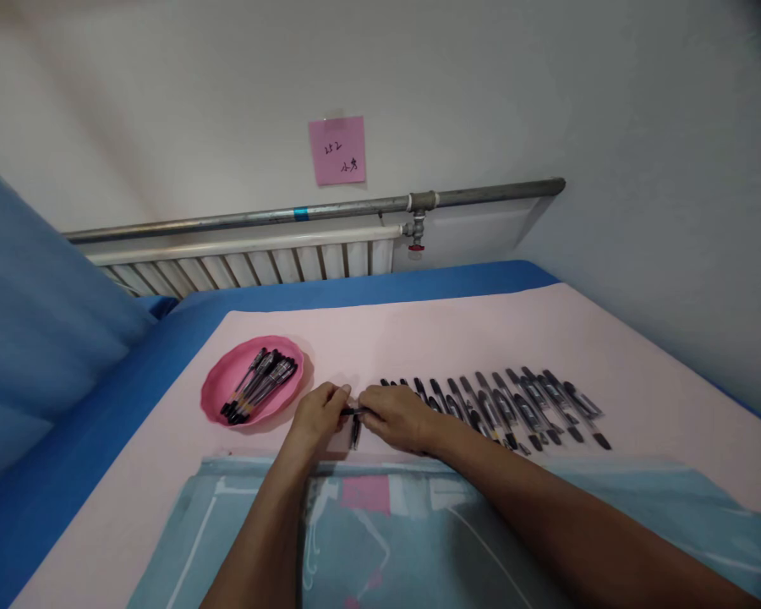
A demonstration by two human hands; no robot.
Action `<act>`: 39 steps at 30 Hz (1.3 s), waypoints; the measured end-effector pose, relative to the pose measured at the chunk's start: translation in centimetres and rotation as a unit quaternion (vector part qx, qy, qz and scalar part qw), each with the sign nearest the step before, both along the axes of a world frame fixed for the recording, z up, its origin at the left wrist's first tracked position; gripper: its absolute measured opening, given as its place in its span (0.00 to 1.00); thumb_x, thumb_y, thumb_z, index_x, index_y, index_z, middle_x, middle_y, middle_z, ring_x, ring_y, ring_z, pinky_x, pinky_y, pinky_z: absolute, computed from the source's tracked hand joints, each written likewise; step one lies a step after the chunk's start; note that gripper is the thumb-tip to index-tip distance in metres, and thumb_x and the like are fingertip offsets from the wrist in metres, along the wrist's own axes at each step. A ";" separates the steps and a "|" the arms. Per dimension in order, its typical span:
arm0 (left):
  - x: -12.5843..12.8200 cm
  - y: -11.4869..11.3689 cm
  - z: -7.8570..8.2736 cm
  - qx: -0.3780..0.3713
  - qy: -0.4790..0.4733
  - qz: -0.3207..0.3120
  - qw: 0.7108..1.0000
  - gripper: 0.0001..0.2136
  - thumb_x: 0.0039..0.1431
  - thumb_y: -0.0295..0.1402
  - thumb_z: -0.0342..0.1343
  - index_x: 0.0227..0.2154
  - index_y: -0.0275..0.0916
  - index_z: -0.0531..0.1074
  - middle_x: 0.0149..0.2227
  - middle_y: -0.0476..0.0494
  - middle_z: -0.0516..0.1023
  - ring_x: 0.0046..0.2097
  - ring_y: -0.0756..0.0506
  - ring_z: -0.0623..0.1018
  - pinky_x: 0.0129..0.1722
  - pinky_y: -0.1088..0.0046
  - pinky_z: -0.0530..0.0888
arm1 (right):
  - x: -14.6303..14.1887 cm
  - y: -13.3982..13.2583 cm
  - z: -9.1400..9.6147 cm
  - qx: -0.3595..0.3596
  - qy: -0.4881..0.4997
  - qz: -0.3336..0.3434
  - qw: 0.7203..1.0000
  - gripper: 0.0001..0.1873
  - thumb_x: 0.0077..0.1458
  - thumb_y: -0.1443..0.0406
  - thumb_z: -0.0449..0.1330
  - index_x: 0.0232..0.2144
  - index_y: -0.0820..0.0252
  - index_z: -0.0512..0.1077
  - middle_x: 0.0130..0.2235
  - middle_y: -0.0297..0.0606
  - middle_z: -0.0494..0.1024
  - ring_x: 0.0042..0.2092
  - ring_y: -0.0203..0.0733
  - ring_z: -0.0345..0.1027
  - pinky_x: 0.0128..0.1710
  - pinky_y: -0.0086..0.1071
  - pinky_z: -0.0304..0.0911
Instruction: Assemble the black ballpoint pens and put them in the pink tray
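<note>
Pink sheet point(545, 338): left hand point(320, 416), right hand point(396, 416) each pinch black pen point(353, 412); long axis left-right, tip hidden.

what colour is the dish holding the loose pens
Pink: the shallow round plastic dish shows best in the head view.

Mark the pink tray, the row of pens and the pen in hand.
pink tray point(223, 382): head view, bare floor beside its pens.
row of pens point(495, 406): head view, a middle pen's barrel.
held pen point(353, 412): head view, exposed barrel.
</note>
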State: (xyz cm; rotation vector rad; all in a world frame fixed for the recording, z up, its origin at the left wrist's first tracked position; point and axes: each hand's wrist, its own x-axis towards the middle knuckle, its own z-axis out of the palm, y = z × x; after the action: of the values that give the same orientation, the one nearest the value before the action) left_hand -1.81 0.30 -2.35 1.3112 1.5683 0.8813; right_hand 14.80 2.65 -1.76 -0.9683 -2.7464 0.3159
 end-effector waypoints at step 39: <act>1.9 -1.0 0.6 0.018 0.304 -0.090 0.948 0.08 0.43 0.37 0.57 0.26 0.39 0.71 0.27 0.44 0.77 0.30 0.45 0.73 0.27 0.74 0.63 | 1.9 2.6 0.1 -0.005 0.097 -0.127 0.987 0.07 0.55 0.65 0.52 0.27 0.62 0.66 0.28 0.35 0.70 0.30 0.35 0.61 0.30 0.26 0.51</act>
State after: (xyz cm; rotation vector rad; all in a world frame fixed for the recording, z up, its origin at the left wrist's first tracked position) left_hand 0.06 -0.73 -1.71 1.8359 1.8518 0.4018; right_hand 16.68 5.20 -1.65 -1.2070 -2.4165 0.3578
